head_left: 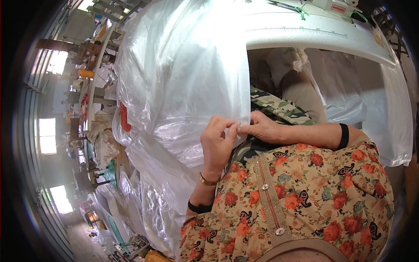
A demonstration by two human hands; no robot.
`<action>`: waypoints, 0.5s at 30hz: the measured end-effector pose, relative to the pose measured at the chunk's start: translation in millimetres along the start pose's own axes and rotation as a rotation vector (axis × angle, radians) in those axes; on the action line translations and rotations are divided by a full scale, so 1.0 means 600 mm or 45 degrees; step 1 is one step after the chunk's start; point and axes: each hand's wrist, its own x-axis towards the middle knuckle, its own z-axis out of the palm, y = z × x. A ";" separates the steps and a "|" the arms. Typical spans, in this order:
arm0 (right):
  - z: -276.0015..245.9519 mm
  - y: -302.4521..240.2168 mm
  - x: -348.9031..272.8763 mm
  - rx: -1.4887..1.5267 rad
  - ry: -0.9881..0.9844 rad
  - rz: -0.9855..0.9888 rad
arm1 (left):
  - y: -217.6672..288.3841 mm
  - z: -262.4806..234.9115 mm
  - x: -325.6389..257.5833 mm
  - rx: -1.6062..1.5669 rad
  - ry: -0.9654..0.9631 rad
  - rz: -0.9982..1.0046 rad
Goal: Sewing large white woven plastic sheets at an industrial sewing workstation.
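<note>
A wide sheet of translucent white plastic film [187,83] spreads over the table to my left and comes down to my lap, creased and shiny. At its near right corner my left hand [218,142] pinches the edge between thumb and fingertips. Close beside it, nearly touching, my right hand [265,129] has its fingers closed on the same edge. Exactly how the film is folded between the fingertips is hidden. The straight right edge of the film runs away from my hands toward the white table.
A white tabletop [314,39] with a printed ruler scale curves across the far right, green-handled scissors [301,11] near its back. More plastic film [386,118] hangs at the right. An orange-red piece [125,117] shows at the film's left. Workbenches with an orange thread cone [86,73] stand farther left.
</note>
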 end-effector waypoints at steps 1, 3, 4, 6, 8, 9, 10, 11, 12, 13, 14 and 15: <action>0.000 0.000 0.001 -0.002 0.009 -0.002 | 0.021 0.000 0.001 0.052 0.034 -0.005; 0.005 -0.003 -0.003 0.001 0.055 -0.042 | 0.052 -0.004 -0.001 0.111 0.076 -0.018; 0.005 -0.005 -0.004 -0.001 0.053 -0.042 | 0.060 -0.006 -0.001 0.139 0.021 0.021; 0.005 -0.008 -0.007 -0.166 0.116 -0.139 | 0.061 -0.008 -0.003 0.167 -0.031 0.058; 0.001 0.007 -0.002 -0.165 0.102 -0.126 | 0.048 -0.010 -0.002 0.204 -0.158 0.030; -0.001 0.012 0.000 -0.165 0.086 -0.109 | 0.042 -0.011 -0.004 0.207 -0.159 0.032; -0.001 0.010 -0.001 -0.163 0.082 -0.108 | 0.033 -0.013 -0.009 0.156 -0.147 -0.004; -0.003 0.004 -0.003 -0.180 0.096 -0.056 | 0.027 -0.016 -0.013 0.105 -0.135 -0.040; -0.004 0.002 -0.003 -0.196 0.109 -0.005 | 0.023 -0.019 -0.015 0.108 -0.132 -0.045; -0.006 0.003 -0.002 -0.194 0.105 -0.003 | 0.021 -0.022 -0.017 -0.014 -0.108 -0.141; -0.009 0.003 -0.001 -0.166 0.072 0.027 | 0.018 -0.026 -0.019 -0.135 -0.083 -0.238; -0.010 0.005 -0.001 -0.139 0.040 0.058 | 0.002 -0.027 -0.021 -0.303 -0.033 -0.242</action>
